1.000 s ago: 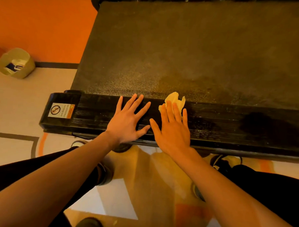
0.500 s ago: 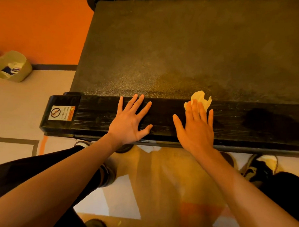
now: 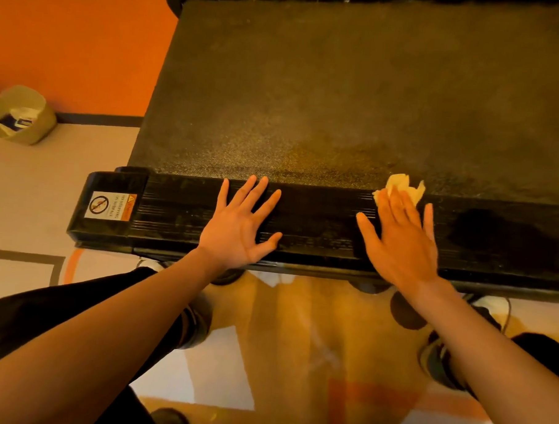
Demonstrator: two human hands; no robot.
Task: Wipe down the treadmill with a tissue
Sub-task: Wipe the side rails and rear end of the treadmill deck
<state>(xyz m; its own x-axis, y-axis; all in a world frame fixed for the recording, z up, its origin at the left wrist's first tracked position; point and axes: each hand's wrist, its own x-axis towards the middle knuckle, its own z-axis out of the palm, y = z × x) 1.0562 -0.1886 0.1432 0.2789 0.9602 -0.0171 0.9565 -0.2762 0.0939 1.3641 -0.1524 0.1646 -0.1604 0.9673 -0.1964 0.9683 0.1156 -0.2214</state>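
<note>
A small bin [image 3: 21,114] stands on the floor, well apart from the treadmill [image 3: 357,96]. The left hand [image 3: 239,229] lies flat, fingers spread, on its near side rail [image 3: 319,223]. The right hand [image 3: 398,239] presses the tissue [image 3: 401,185] with straight fingers at the rail's far edge.

A sticker [image 3: 109,206] on the treadmill [image 3: 309,85] rail's end cap bears a crossed-out circle, an orange warning triangle and sideways print, seemingly "NO STEPPING ON SURFACE".
</note>
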